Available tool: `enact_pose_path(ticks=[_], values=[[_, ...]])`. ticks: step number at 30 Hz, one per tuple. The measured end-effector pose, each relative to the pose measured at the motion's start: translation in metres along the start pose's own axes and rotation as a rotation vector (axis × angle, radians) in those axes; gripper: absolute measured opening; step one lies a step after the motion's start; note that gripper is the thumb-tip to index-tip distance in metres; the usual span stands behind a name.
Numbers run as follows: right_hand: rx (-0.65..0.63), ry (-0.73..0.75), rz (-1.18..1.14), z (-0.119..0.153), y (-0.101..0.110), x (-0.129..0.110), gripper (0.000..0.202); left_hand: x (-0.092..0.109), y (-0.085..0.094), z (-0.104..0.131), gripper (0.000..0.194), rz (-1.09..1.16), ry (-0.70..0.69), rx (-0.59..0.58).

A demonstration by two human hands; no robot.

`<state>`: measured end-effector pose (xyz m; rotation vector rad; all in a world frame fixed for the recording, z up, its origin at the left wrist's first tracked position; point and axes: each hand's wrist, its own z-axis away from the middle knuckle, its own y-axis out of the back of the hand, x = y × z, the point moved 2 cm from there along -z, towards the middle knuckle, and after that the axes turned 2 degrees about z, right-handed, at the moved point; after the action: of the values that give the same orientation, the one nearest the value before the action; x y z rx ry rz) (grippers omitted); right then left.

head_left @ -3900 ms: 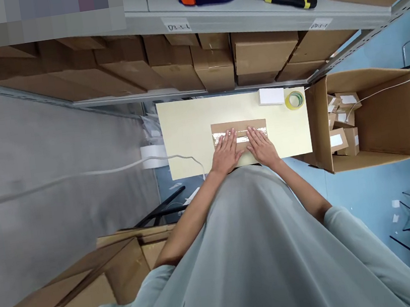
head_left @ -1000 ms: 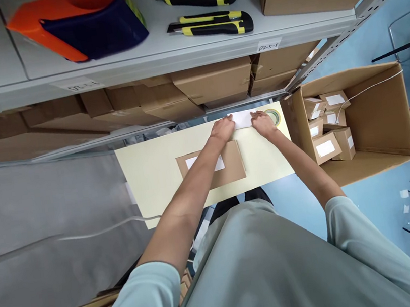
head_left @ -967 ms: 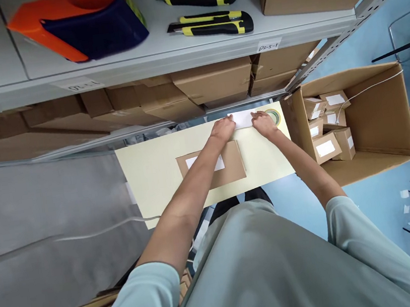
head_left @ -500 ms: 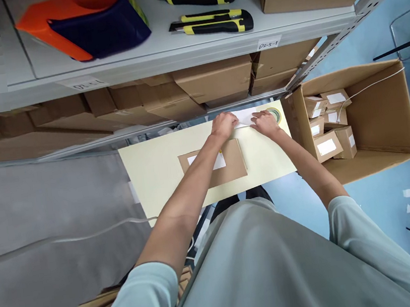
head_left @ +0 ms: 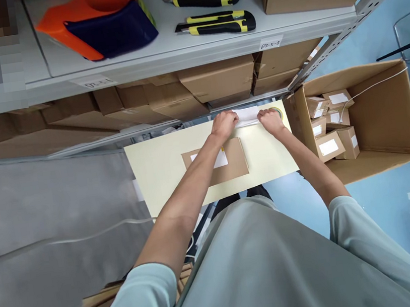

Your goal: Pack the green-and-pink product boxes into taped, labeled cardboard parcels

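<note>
A white sheet of paper point(head_left: 247, 115) stretches between my two hands near the far edge of the pale yellow board point(head_left: 269, 152). My left hand point(head_left: 225, 124) has its fingers closed on the sheet's left end. At the right end, my right hand point(head_left: 271, 122) grips the paper with curled fingers. Partly behind that hand lies a roll of tape point(head_left: 279, 112). Closer to my body, a flat cardboard box point(head_left: 235, 163) with a white label point(head_left: 221, 159) rests on the board, partly covered by my left forearm.
To the right stands a large open carton point(head_left: 379, 119) holding several small labelled boxes point(head_left: 329, 147). The shelf point(head_left: 175, 51) ahead carries utility knives point(head_left: 221, 23) and an orange-and-blue object point(head_left: 107, 27); cardboard boxes point(head_left: 217, 80) fill the level below. A white cable point(head_left: 98, 233) runs at left.
My right hand has shifted right along the paper, and more of the white sheet shows between my hands. The whole view has slid slightly to the right.
</note>
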<state>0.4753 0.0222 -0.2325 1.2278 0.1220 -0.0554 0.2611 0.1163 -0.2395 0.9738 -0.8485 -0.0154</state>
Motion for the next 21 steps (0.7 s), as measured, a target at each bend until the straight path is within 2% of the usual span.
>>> enact_pose_path(ticks=[5, 8, 12, 13, 16, 17, 19, 21], values=[[0.030, -0.121, -0.254, 0.002, 0.007, 0.009, 0.023, 0.004, 0.003, 0.004, 0.027, -0.079, 0.064, -0.068], [0.025, -0.137, -0.395, 0.002, 0.011, 0.015, 0.019, 0.005, 0.003, 0.007, 0.028, -0.086, 0.100, -0.085], [0.084, -0.108, -0.423, 0.000, 0.015, 0.012, 0.028, 0.014, -0.002, 0.009, 0.028, 0.005, 0.095, -0.061], [0.106, -0.084, -0.423, -0.001, 0.016, 0.007, 0.032, 0.018, -0.003, 0.008, 0.035, 0.050, 0.084, -0.041], [0.170, 0.018, -0.465, -0.004, 0.018, -0.014, 0.038, 0.029, -0.005, 0.005, 0.071, 0.174, 0.075, 0.024], [0.198, 0.051, -0.503, -0.007, 0.017, -0.022, 0.040, 0.030, -0.004, 0.004, 0.075, 0.198, 0.087, 0.045], [0.260, 0.086, -0.607, -0.012, 0.014, -0.034, 0.048, 0.027, 0.001, 0.002, 0.067, 0.224, 0.140, 0.103], [0.303, 0.049, -0.707, -0.018, 0.007, -0.040, 0.060, 0.017, 0.007, 0.003, 0.058, 0.243, 0.204, 0.174]])
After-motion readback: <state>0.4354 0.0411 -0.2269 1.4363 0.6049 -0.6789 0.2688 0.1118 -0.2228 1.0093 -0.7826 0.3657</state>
